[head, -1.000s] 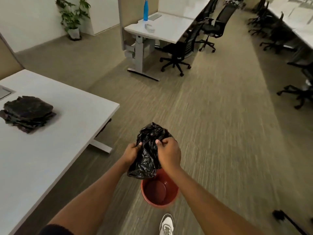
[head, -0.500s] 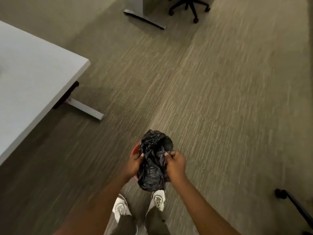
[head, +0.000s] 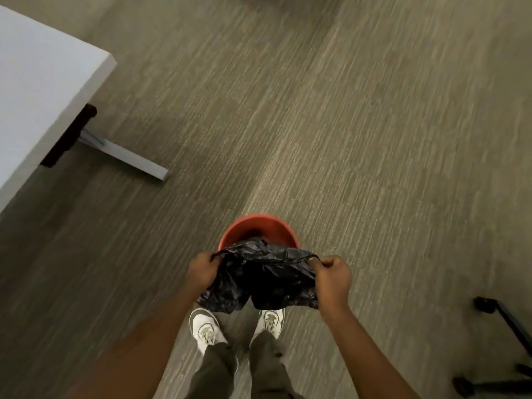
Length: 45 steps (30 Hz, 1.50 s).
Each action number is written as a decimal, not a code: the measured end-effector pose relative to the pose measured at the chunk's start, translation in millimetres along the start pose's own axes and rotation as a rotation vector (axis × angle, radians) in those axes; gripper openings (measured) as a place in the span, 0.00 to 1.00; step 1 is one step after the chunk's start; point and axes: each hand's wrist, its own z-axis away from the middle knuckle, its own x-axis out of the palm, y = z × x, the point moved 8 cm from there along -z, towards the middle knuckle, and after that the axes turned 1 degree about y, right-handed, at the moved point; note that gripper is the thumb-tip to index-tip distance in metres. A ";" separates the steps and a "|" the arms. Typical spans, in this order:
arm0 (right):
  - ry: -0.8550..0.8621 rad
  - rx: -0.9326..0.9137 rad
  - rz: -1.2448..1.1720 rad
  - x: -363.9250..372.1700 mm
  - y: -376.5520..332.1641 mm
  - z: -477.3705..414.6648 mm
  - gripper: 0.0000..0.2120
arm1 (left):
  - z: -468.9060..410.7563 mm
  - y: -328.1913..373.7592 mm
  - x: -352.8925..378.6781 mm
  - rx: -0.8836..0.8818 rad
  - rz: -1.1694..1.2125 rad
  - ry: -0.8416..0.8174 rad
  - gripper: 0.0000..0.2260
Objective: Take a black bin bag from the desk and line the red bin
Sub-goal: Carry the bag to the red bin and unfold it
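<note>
A: Why does the person stretch the bag [head: 264,279] so wide at lower centre?

B: Likely to open its mouth. The left hand [head: 201,272] and right hand [head: 334,276] each pinch an edge, fists closed.

A: Its look?

B: Black, crinkled, glossy, hanging over the red bin [head: 259,228] just beyond; desk [head: 43,82] upper left.
</note>
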 end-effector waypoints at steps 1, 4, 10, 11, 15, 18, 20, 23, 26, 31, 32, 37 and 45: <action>-0.044 0.022 0.010 2.4 1.7 -4.6 0.08 | -2.7 3.0 -4.3 0.009 -0.045 0.006 0.14; -0.117 0.065 0.032 0.4 5.2 -21.2 0.13 | -13.2 6.8 -12.4 -0.005 -0.113 -0.002 0.16; -0.076 -0.080 0.335 -10.0 -8.8 -66.9 0.22 | -14.9 19.0 -13.6 -0.080 -0.052 -0.133 0.24; -0.116 -0.100 0.422 -3.6 -11.0 -71.7 0.22 | -9.4 24.1 -13.9 -0.120 0.049 -0.145 0.22; -0.065 -0.161 0.694 9.8 -16.2 -67.5 0.34 | 3.5 36.9 -3.3 -0.274 0.346 -0.215 0.13; -0.199 -0.366 0.577 38.8 -18.6 -8.6 0.37 | 13.1 41.5 14.5 -0.370 0.484 -0.318 0.14; -0.561 -0.164 0.236 71.2 -2.8 46.0 0.26 | 19.7 44.9 28.0 -0.423 0.523 -0.396 0.14; -0.848 0.078 -0.134 110.4 18.8 104.4 0.31 | 24.8 53.3 45.3 -0.458 0.585 -0.427 0.15; -0.691 0.188 -0.325 113.1 22.4 111.4 0.19 | 29.6 58.0 55.2 -0.484 0.625 -0.395 0.10; -0.386 0.329 -0.473 89.9 32.4 77.5 0.10 | 24.0 47.8 52.8 -0.467 0.610 -0.334 0.21; -0.364 0.348 -0.479 85.9 34.3 73.7 0.09 | 20.7 44.8 50.8 -0.435 0.607 -0.320 0.24; -0.163 0.402 -0.521 68.4 46.4 51.3 0.15 | 20.1 44.8 40.1 -0.302 0.641 -0.327 0.22; -0.075 0.323 -0.599 63.3 21.6 27.9 0.05 | 36.3 41.4 56.1 -0.013 0.414 -0.684 0.35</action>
